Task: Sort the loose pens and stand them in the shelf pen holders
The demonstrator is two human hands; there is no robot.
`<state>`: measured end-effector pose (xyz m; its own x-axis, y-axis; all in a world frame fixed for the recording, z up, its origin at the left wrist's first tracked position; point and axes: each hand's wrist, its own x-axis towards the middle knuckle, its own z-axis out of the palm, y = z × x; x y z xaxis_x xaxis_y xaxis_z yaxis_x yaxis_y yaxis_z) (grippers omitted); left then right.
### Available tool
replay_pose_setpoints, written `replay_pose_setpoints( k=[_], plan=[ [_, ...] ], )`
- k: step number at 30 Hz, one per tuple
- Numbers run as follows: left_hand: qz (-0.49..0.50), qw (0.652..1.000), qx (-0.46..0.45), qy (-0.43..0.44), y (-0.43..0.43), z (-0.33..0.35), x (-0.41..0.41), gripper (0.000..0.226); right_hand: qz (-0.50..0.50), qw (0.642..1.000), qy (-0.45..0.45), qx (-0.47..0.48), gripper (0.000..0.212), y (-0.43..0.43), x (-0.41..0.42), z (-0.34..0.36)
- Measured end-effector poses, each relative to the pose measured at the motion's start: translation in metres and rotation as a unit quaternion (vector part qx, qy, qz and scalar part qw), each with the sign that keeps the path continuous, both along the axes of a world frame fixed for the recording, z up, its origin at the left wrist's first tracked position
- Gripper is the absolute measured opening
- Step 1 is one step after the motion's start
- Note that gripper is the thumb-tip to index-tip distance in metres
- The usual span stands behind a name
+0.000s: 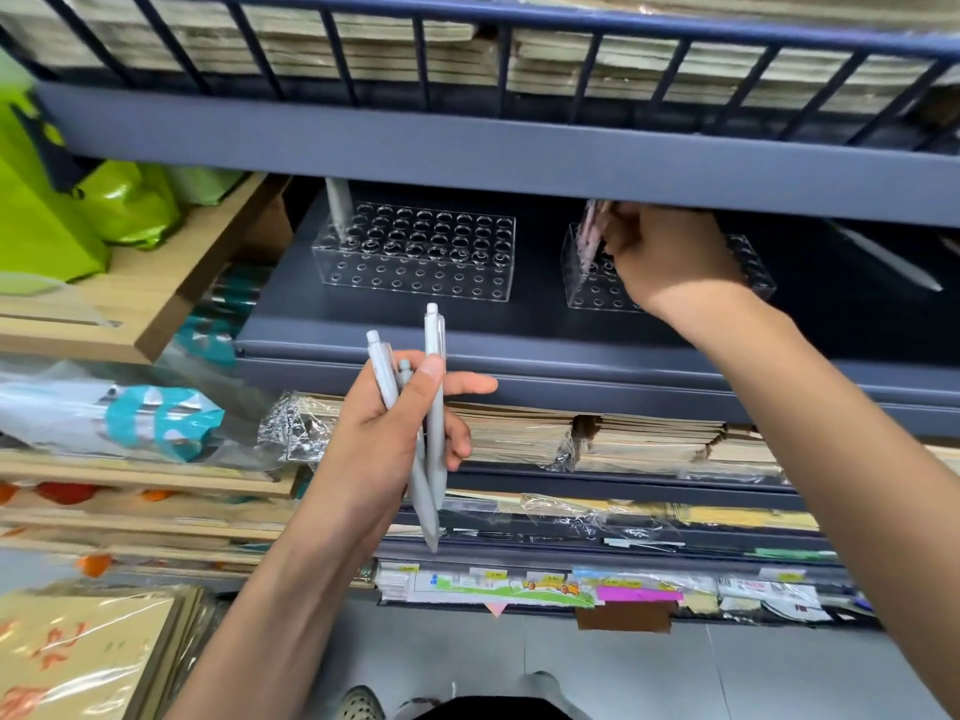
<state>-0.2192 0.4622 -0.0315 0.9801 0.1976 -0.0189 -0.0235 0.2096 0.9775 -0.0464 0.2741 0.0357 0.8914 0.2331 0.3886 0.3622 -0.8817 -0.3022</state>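
Left hand (384, 433), centre: fingers clamped on three grey pens (434, 356), tips down. Right hand (670, 257), 1 o'clock: fingers pinch a blurred pink pen (591, 231) at the right clear holder (753, 272). Left clear holder (415, 252), 11 o'clock, holds one standing grey pen (338, 205).

The right hand (670, 257) blocks most of the right pen holder (756, 275); its pink pen (589, 236) blurs, top lost behind the shelf lip (467, 163).
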Motion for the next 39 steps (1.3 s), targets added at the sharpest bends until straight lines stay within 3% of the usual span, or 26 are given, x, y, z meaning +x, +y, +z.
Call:
replay_pose_setpoints(
  k=[8,11,13,15,17,20,24,30,39],
  plan=[
    [-0.023,1.0,0.009,0.009,0.013,0.003,-0.007,0.03,-0.036,0.997,0.009,0.069,0.026,0.001,-0.002,-0.003],
    [-0.03,1.0,0.002,0.006,0.022,0.001,-0.009,0.026,-0.053,0.99,-0.061,0.116,0.013,0.007,-0.017,-0.001],
    [-0.041,0.999,0.0,0.008,0.028,0.0,-0.011,0.02,-0.031,0.974,-0.097,0.2,0.009,0.016,-0.035,0.003],
    [-0.059,0.998,-0.007,0.004,0.034,-0.001,-0.012,0.012,0.04,0.961,-0.017,0.273,0.01,0.026,-0.052,0.004],
    [-0.081,0.997,-0.009,-0.009,0.04,-0.002,-0.013,0.008,0.108,0.956,0.104,0.251,0.01,0.039,-0.069,0.002],
    [-0.113,0.993,-0.021,-0.029,0.049,-0.003,-0.015,0.008,0.185,0.94,0.2,0.205,0.008,0.063,-0.088,-0.005],
    [-0.133,0.99,-0.025,-0.037,0.065,-0.002,-0.019,0.012,0.242,0.887,0.319,0.232,0.008,0.088,-0.101,-0.013],
    [-0.129,0.991,-0.011,-0.036,0.096,-0.006,-0.028,0.012,0.219,0.824,0.347,0.391,0.008,0.116,-0.111,-0.021],
    [-0.152,0.987,-0.017,-0.042,0.127,-0.007,-0.037,0.02,0.215,0.836,0.337,0.376,0.013,0.153,-0.125,-0.024]
  ],
)
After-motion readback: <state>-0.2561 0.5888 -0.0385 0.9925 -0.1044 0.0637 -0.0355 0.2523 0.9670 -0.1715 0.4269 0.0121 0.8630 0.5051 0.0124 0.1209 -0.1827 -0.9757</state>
